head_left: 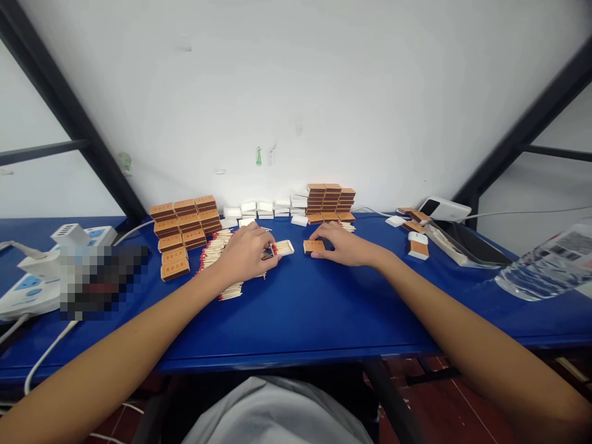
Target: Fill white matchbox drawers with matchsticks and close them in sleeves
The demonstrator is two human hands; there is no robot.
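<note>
At a blue desk, my left hand grips a white matchbox tray of matches between thumb and fingers, while my right thumb and forefinger pinch an orange matchbox at the tray's three o'clock, the two apart. From the tray, loose red-tipped matchsticks spread at nine o'clock, stacked matchboxes at ten, white trays at eleven, and a taller matchbox stack at one.
</note>
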